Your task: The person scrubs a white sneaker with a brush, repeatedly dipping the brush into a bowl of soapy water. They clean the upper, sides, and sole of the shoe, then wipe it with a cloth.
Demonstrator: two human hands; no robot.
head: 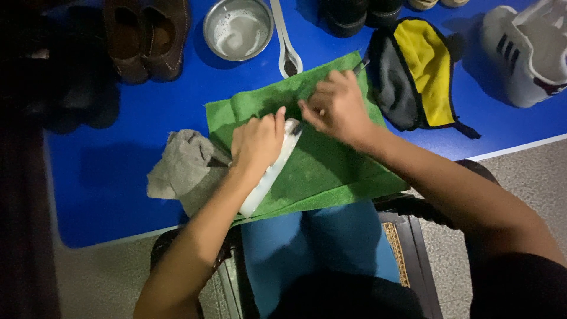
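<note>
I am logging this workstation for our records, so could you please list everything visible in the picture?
green cloth: one, green, spread on the table's near edge under the hands
white shoe: one, white, lying on the green cloth under the left hand
grey rag: one, grey, crumpled left of the green cloth
metal bowl: one, silver, top centre
brown shoes: a pair, brown, top left
yellow and grey cloth: one, right of the green cloth
white sneaker: one, white, top right
table: one, blue
left hand: pressing on the white shoe
right hand: over the green cloth, what it pinches is unclear
</note>
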